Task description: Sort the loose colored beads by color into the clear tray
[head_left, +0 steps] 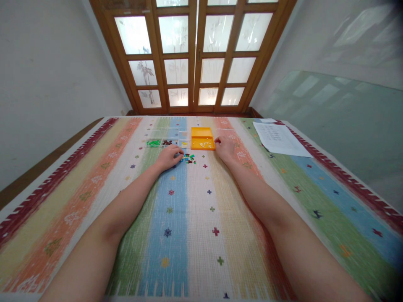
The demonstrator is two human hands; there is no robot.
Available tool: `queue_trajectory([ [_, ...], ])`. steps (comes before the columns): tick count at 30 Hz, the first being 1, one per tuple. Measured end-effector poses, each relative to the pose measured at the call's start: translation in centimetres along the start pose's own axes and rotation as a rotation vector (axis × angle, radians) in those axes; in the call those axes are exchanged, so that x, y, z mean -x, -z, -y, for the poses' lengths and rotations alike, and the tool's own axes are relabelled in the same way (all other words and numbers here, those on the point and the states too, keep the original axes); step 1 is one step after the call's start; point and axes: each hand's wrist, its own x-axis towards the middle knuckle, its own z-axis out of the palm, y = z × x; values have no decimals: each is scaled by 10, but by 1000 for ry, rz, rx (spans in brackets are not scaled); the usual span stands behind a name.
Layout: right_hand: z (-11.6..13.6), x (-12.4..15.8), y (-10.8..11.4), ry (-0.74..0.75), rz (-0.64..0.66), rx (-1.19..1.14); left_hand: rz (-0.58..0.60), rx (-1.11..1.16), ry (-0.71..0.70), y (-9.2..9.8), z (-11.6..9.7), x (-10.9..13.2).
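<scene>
My left hand rests on the cloth beside a small pile of green, blue and dark brown pieces. Its thumb and fingers are curled together at the pile's left edge; anything between them is too small to make out. At the right side of an open orange box is my right hand, fingertips drawn together in a pinch near the box's rim. Whether they hold a piece cannot be seen. Small white pieces lie scattered in the box's near half. A clear compartment case sits just beyond my left hand.
Inside the case are green pieces, dark brown pieces and a few yellow pieces. Printed paper sheets lie on the right of the striped tablecloth. Behind the table stand wooden glass-paned doors.
</scene>
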Motion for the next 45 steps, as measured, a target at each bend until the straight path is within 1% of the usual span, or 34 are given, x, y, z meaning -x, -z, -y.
queue_trajectory([
  [2, 2, 1, -1, 9, -4, -3, 20, -4, -48, -1, -9, -1],
  [5, 4, 2, 0, 20, -12, -22, 87, -12, -120, -5, -24, -2],
  [7, 6, 2, 0, 27, -10, -33, 121, -37, -138, -7, -32, -2],
  [10, 9, 4, 0, 48, -4, -34, 137, -76, -135, -10, -38, -3],
  [13, 13, 6, 0, 76, -1, -30, 125, -103, -144, -10, -36, -2],
  [19, 17, 9, 0, 115, 16, -42, 81, -99, -83, -10, -28, -3],
  [23, 18, 9, -1, 140, 41, -55, -25, -53, 12, -12, -21, -3],
  [26, 19, 9, -3, 166, 46, -74, -104, -18, 123, -10, -13, -4],
  [30, 20, 10, -3, 182, 53, -88, -207, 42, 302, -4, 4, -4],
  [33, 21, 11, -2, 189, 62, -92, -295, 83, 353, 0, 21, -4],
  [37, 22, 11, -2, 198, 80, -87, -383, 149, 441, 1, 43, -3],
  [41, 23, 12, -2, 223, 76, -94, -410, 267, 542, -2, 53, -2],
  [45, 24, 13, -1, 226, 93, -91, -388, 358, 536, -4, 54, -5],
])
